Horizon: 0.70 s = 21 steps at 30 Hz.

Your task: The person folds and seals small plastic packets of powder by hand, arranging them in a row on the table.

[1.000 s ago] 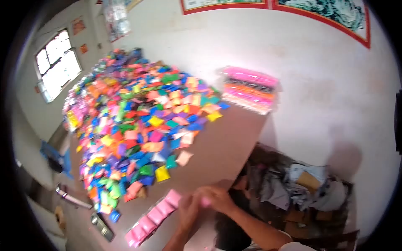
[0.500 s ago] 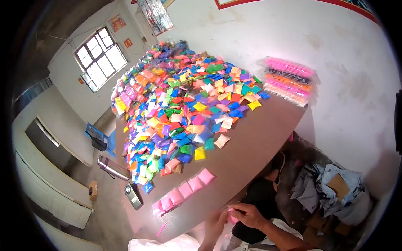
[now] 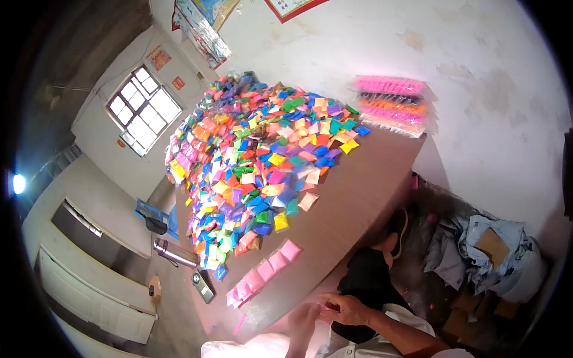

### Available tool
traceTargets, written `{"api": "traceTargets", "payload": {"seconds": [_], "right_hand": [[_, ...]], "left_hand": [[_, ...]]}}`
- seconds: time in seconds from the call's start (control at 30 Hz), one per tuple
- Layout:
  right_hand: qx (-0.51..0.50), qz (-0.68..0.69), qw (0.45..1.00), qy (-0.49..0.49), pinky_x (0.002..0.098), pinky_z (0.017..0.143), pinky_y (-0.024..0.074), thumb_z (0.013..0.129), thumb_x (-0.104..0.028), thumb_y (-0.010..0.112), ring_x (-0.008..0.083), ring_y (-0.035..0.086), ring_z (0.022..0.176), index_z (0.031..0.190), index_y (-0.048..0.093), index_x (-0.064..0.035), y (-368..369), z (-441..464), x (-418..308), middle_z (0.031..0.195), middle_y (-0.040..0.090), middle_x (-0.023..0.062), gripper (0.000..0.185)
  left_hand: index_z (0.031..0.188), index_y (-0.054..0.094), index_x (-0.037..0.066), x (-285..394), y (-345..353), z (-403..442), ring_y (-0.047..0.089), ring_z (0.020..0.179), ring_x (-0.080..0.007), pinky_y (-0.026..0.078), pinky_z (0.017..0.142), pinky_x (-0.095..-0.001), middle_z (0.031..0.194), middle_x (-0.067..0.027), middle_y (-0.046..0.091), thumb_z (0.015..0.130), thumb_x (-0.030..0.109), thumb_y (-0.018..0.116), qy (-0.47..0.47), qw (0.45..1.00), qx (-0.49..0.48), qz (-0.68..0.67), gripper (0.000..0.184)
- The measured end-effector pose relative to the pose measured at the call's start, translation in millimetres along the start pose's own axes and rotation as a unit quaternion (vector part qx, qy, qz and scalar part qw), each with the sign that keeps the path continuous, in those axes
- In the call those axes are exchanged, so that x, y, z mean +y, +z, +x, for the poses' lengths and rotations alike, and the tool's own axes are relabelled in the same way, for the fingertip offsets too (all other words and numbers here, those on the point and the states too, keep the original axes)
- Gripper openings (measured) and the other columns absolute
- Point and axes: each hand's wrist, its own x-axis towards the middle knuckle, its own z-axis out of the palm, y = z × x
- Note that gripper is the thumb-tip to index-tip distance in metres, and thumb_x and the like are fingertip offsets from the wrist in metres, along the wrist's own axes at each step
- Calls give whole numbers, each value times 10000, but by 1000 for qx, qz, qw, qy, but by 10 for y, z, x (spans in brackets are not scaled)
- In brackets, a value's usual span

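Observation:
My left hand [image 3: 303, 319] and my right hand [image 3: 346, 309] meet over my lap at the table's near edge. Both have their fingers closed on a small pink piece [image 3: 326, 308], mostly hidden between them. On the table [image 3: 340, 209], just beyond my hands, lies a joined row of pink packets [image 3: 262, 273]. A thin pink strip [image 3: 240, 324] rests near the table edge. Behind the row spreads a large heap of small coloured packets [image 3: 256, 170].
Stacked bags of pink, black and orange packets [image 3: 391, 107] sit by the wall. A flask [image 3: 175, 253] and a dark device [image 3: 203, 286] lie at the table's left edge. Grey bags and cardboard [image 3: 492, 247] are on the floor at right.
The hands have come off the table edge near the pink row, down over the lap, still together on the pink piece. The camera view has shifted and tilted.

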Motion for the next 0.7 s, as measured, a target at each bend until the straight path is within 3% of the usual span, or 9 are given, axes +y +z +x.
{"api": "traceTargets", "payload": {"seconds": [0.1, 0.17, 0.2, 0.27, 0.37, 0.6, 0.7], "right_hand": [[-10, -11, 1000, 11, 354, 811, 550, 983, -296, 666, 287, 710, 904, 1287, 608, -17, 4, -6, 77, 1012, 724, 192, 417], [-53, -47, 997, 26, 383, 754, 536, 988, -290, 645, 328, 694, 832, 1117, 652, -9, -35, 8, 120, 922, 701, 212, 309], [-51, -46, 997, 27, 383, 754, 536, 988, -290, 645, 328, 694, 832, 1117, 652, -9, -39, 9, 126, 922, 701, 212, 309], [-4, -4, 1000, -17, 412, 693, 508, 984, -258, 635, 355, 662, 750, 944, 644, -5, -27, 3, 134, 822, 661, 220, 256], [-27, -27, 999, 7, 419, 658, 491, 980, -252, 629, 350, 644, 704, 875, 623, -7, -44, 20, 188, 767, 642, 203, 267], [-30, 1, 999, 18, 387, 648, 494, 987, -289, 644, 310, 651, 694, 897, 649, -16, -71, 44, 157, 744, 649, 173, 287], [-15, 7, 1000, 7, 381, 653, 494, 988, -307, 648, 295, 649, 702, 931, 665, -17, -29, 65, 231, 752, 647, 167, 297]], "left_hand": [[999, 728, -56, 28, 24, -13, 668, 795, -138, 533, 714, -285, 902, -97, 732, 975, 129, 641, -3, 1000, 10, 4, 206], [982, 731, -55, -31, 41, 2, 670, 802, -144, 528, 751, -286, 909, -100, 734, 958, 120, 647, -68, 995, 33, -68, 196], [982, 731, -55, 34, 70, 17, 670, 802, -144, 528, 751, -286, 909, -100, 734, 958, 120, 647, -67, 995, 31, -67, 196], [951, 735, -52, 195, 127, 27, 671, 803, -150, 520, 769, -286, 879, -98, 729, 944, 133, 659, -89, 993, 52, -52, 200], [950, 733, -47, -79, 69, 81, 665, 798, -148, 514, 761, -290, 865, -87, 725, 937, 146, 667, -76, 996, 39, -24, 204], [923, 711, -41, -35, 68, 141, 639, 775, -138, 502, 743, -302, 859, -66, 710, 936, 156, 674, -65, 997, 31, 18, 201], [901, 689, -28, 97, 111, 206, 615, 711, -126, 498, 672, -260, 782, -45, 691, 987, 203, 673, -31, 997, 43, 54, 247]]}}
